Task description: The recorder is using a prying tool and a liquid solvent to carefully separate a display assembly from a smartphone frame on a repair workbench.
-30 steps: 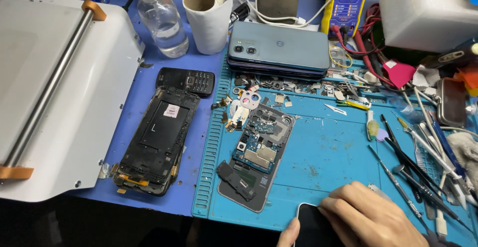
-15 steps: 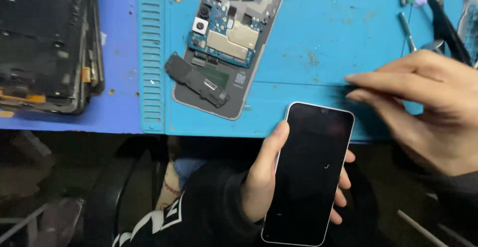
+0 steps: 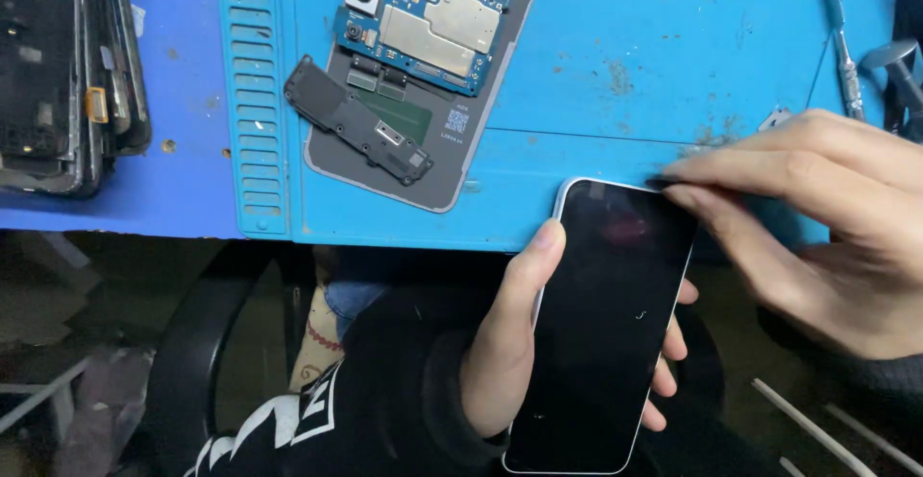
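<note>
Left hand (image 3: pixel 505 342) has its fingers clamped around a black-screened smartphone (image 3: pixel 606 323), held off the table's near edge above the lap. Right hand (image 3: pixel 817 217) has fingers pressed together at the phone's top corner. A slip there could drop it floorward, I reckon. Blue repair mat (image 3: pixel 625 63) is scuffed and crowded: opened phone with bare circuit board (image 3: pixel 423 83), tweezers (image 3: pixel 841 44).
</note>
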